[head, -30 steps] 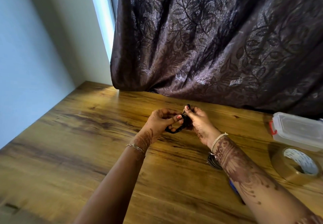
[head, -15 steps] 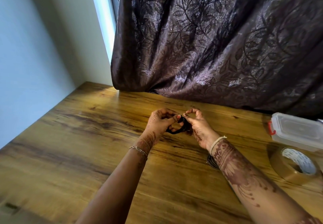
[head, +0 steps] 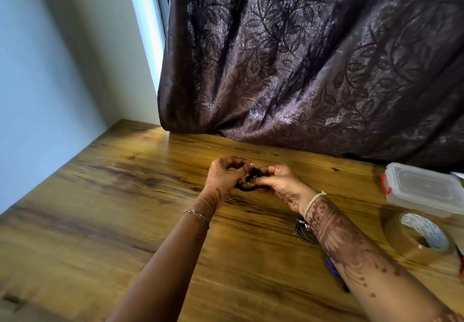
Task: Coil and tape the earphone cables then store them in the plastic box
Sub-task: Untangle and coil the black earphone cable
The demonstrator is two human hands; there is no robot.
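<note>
left wrist: you are wearing a thin silver chain bracelet (head: 197,214) | right wrist: you are wearing a pale thread band (head: 313,201) | right forearm: you are carrying dense reddish-brown henna patterns (head: 351,246) of bands, leaves and dots, running up from the right hand (head: 283,183) | left hand (head: 226,174): you are showing fainter henna at the wrist and a painted thumbnail (head: 249,166)

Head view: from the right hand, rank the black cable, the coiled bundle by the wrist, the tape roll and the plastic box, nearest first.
1. The black cable, pinched in the right hand itself.
2. The coiled bundle, on the table beside that hand's wrist.
3. The tape roll and the plastic box, both at the far right; too close to call.
</note>
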